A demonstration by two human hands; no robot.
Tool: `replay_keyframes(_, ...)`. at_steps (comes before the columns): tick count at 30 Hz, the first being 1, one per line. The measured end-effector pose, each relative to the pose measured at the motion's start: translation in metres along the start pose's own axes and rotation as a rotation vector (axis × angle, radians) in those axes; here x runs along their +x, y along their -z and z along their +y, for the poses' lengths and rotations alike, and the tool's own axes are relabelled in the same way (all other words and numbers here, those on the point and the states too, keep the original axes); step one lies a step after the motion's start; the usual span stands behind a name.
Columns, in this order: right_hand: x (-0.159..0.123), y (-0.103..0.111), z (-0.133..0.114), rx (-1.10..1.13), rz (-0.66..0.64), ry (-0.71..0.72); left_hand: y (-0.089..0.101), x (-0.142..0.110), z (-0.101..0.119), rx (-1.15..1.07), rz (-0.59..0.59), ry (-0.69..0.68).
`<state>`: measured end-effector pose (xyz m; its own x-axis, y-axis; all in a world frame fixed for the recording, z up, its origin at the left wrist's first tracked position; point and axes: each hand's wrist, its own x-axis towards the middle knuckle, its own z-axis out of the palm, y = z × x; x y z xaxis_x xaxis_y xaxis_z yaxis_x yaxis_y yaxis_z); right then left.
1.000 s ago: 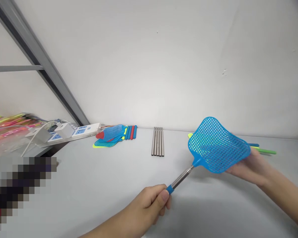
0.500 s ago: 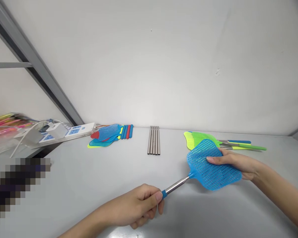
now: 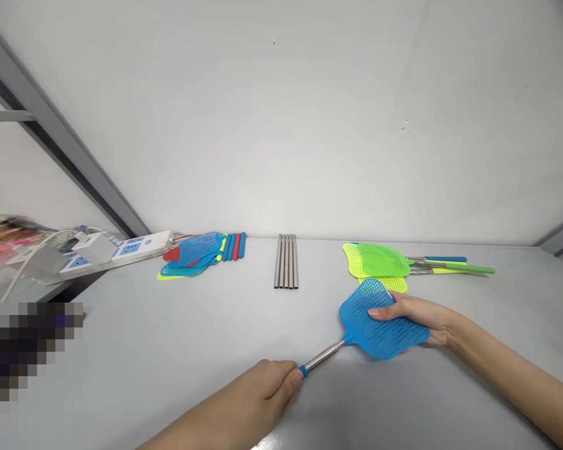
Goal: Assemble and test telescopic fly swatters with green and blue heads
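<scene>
A blue fly swatter (image 3: pixel 366 334) with a perforated head is held between my two hands, above the grey table. My left hand (image 3: pixel 267 394) is closed round its blue grip, and the metal rod shows between that hand and the head. My right hand (image 3: pixel 413 315) pinches the head from the right, thumb on top and the fingers mostly hidden underneath. Just behind the head lies a pile of fly swatters (image 3: pixel 385 260), green, yellow-green and blue, with handles pointing right.
Several metal rods (image 3: pixel 286 262) lie side by side at the back middle. To their left are loose swatter heads (image 3: pixel 199 250) and coloured grips (image 3: pixel 234 246). A white power strip (image 3: pixel 141 248) with plugs and cables sits at the left edge. A wall (image 3: pixel 281 125) rises behind the table.
The blue fly swatter's head and my right hand have shifted left and closer to my left hand. The view has also turned slightly. Both hands keep their hold.
</scene>
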<state>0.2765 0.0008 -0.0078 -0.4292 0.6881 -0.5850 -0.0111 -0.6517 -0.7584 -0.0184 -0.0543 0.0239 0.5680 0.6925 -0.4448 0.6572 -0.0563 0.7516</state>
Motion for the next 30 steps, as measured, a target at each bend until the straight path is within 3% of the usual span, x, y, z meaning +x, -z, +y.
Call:
replay_keyframes(5, 0.001, -0.002, 0.001, -0.013, 0.025, -0.039, -0.001, -0.002, 0.001, 0.067, 0.005, 0.024)
replay_keyframes(11, -0.001, -0.007, -0.003, 0.101, -0.058, -0.007, 0.000, 0.003, 0.004, -0.062, -0.033, 0.013)
replay_keyframes(17, 0.003, -0.017, -0.001, 0.163, -0.195, 0.030, 0.002, 0.005, 0.011, -0.238, -0.226, 0.128)
replay_keyframes(20, 0.004, -0.019, 0.001, 0.249, -0.179, 0.036, 0.000, 0.008, 0.005, -0.343, -0.279, 0.082)
replay_keyframes(27, 0.005, -0.016, 0.002, 0.413, -0.186, 0.101, -0.013, 0.014, -0.005, -0.647, -0.222, -0.019)
replay_keyframes(30, 0.008, -0.010, 0.006, 0.399, -0.114, 0.093, -0.014, 0.014, 0.000, -0.692, -0.160, -0.031)
